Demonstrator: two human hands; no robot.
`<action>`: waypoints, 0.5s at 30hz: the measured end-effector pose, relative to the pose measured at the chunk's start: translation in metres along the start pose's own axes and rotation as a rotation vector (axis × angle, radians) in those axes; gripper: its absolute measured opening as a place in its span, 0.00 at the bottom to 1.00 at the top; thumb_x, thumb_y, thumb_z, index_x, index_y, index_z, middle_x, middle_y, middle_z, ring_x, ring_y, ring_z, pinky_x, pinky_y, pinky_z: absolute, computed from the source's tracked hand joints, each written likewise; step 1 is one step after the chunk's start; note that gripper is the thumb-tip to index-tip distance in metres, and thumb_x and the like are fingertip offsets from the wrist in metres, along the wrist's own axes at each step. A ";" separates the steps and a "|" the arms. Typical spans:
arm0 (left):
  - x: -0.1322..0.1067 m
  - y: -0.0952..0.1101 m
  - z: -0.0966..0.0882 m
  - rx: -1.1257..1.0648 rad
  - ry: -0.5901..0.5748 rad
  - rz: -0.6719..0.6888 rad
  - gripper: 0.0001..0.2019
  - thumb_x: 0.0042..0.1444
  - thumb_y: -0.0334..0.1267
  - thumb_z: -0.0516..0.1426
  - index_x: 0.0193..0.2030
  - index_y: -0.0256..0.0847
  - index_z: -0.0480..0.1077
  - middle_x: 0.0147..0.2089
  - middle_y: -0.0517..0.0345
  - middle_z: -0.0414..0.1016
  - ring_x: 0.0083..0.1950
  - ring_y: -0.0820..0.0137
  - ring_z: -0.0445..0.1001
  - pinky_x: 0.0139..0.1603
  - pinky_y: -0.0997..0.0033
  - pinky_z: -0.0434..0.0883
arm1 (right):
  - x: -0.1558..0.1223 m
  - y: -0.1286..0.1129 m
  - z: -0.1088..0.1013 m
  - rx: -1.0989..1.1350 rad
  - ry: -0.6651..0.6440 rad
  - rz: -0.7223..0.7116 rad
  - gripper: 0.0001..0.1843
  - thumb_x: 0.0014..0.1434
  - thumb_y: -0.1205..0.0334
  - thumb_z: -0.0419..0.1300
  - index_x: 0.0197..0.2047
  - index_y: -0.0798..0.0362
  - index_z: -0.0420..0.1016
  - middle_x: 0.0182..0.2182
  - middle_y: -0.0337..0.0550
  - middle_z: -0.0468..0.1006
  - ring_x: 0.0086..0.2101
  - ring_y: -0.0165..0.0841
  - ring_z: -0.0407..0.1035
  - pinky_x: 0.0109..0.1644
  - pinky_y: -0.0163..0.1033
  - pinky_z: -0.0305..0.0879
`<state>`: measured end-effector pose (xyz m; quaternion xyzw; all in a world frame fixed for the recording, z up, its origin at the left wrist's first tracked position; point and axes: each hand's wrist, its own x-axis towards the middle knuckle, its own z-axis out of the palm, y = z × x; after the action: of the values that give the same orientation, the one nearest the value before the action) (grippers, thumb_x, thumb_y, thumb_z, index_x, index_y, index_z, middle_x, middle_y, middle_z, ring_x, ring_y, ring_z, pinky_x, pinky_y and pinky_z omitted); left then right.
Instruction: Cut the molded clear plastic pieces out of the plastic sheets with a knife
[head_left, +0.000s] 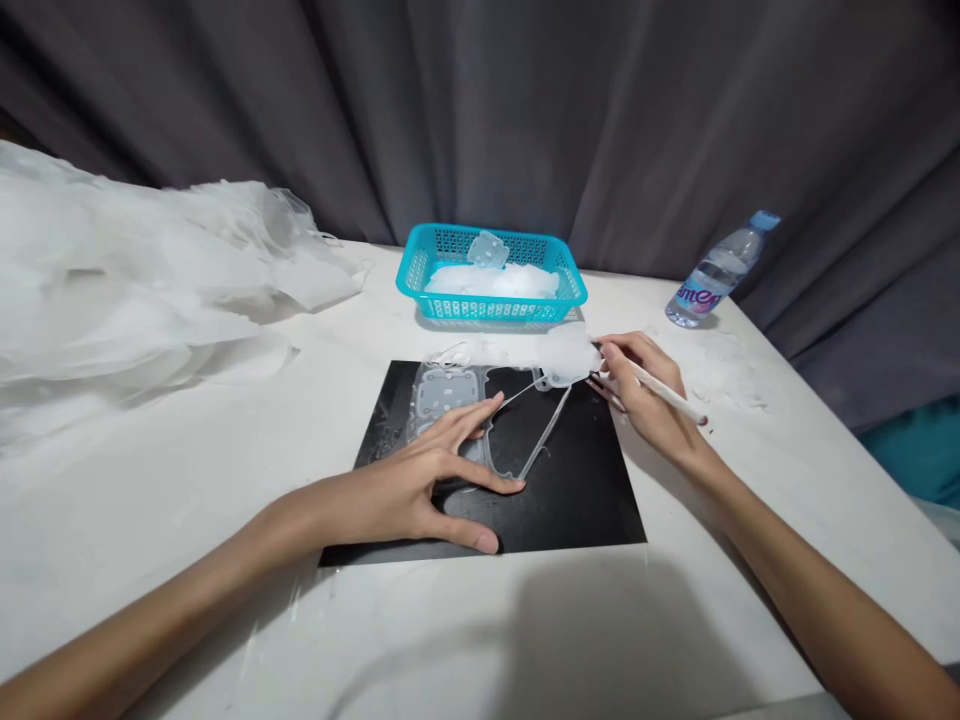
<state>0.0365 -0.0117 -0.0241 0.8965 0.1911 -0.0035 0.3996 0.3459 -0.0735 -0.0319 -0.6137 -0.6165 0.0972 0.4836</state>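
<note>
Clear plastic sheet [448, 393] lies toward the black mat's [581, 505] far-left corner. Left hand [431, 470] splayed flat across it; right hand [651, 390] gripping white tool [667, 393] beside translucent piece [566, 350]. Teal basket [495, 311] near table's [420, 640] far edge.

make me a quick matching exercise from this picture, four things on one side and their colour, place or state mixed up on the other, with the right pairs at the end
Things:
1. Basket
2. Mat
3. Bottle
4. Pen-like tool

Descriptions:
A. See-through, standing to the right of the basket
B. White, held in the right hand
C. Turquoise, with white pieces inside
D. Black, lying flat beneath the left hand

Right pairs: 1-C, 2-D, 3-A, 4-B
</note>
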 end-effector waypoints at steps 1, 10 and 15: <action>0.001 0.001 0.000 -0.032 0.011 -0.011 0.21 0.61 0.57 0.66 0.60 0.62 0.79 0.85 0.65 0.33 0.83 0.40 0.40 0.78 0.37 0.53 | 0.000 0.000 -0.002 0.031 -0.011 0.020 0.11 0.73 0.57 0.57 0.46 0.51 0.79 0.41 0.44 0.80 0.41 0.38 0.75 0.48 0.44 0.72; 0.026 0.006 0.019 -0.305 0.647 0.014 0.27 0.63 0.48 0.67 0.64 0.51 0.62 0.64 0.51 0.71 0.62 0.60 0.74 0.62 0.56 0.73 | -0.033 -0.050 0.003 0.228 -0.504 -0.155 0.13 0.74 0.62 0.58 0.58 0.47 0.80 0.44 0.43 0.78 0.44 0.33 0.75 0.52 0.40 0.71; 0.030 0.008 0.020 -0.193 0.558 0.006 0.11 0.69 0.46 0.60 0.52 0.44 0.76 0.43 0.59 0.78 0.44 0.66 0.76 0.49 0.66 0.71 | -0.040 -0.050 0.005 0.274 -0.448 -0.153 0.18 0.74 0.61 0.59 0.64 0.43 0.75 0.41 0.40 0.78 0.39 0.31 0.73 0.48 0.38 0.71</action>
<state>0.0694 -0.0207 -0.0372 0.8213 0.2903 0.2628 0.4149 0.3007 -0.1168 -0.0182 -0.4574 -0.7336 0.2765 0.4197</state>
